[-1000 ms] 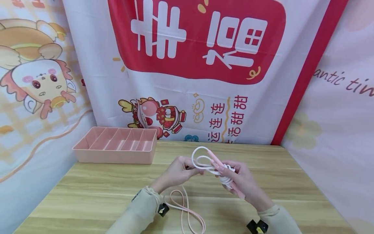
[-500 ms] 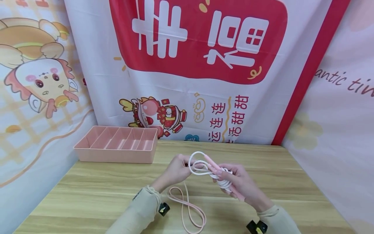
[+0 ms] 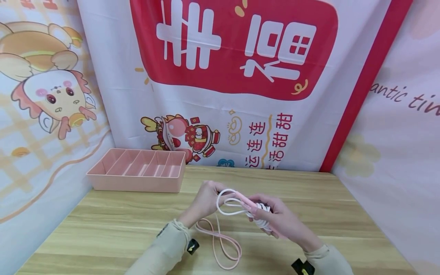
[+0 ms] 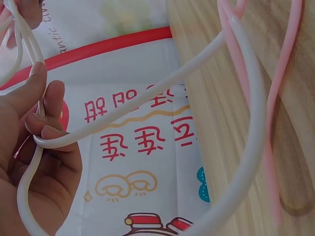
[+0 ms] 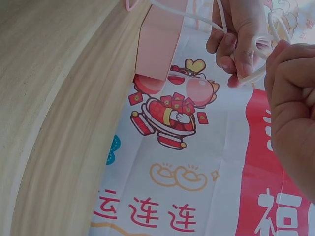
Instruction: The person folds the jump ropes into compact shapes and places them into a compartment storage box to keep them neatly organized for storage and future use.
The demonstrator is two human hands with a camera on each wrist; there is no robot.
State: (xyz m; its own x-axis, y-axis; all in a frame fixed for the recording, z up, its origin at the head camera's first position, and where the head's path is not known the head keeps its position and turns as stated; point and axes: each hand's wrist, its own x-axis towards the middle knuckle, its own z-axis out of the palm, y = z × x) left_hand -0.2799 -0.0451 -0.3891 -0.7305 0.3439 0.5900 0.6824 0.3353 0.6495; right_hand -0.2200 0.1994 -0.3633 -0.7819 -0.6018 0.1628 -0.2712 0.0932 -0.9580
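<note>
A makeshift booth, screened by printed cloth; the kind of building around it cannot be told. Straight ahead of both hands point(image 3: 280, 217), a white banner point(image 3: 120, 99) hangs down to the back edge of a wood-grain bench point(image 3: 309, 198), its big Chinese characters point(image 3: 275, 47) and cartoon mascot point(image 3: 199, 137) turned sideways. To their left, a checked cloth point(image 3: 44, 152) carries an upside-down cartoon animal point(image 3: 51, 95); to their right, a pale cloth point(image 3: 392, 130) shows partial English lettering point(image 3: 405, 99). Beyond the hands, to the left, sits a pink compartmented organizer point(image 3: 134, 183).
</note>
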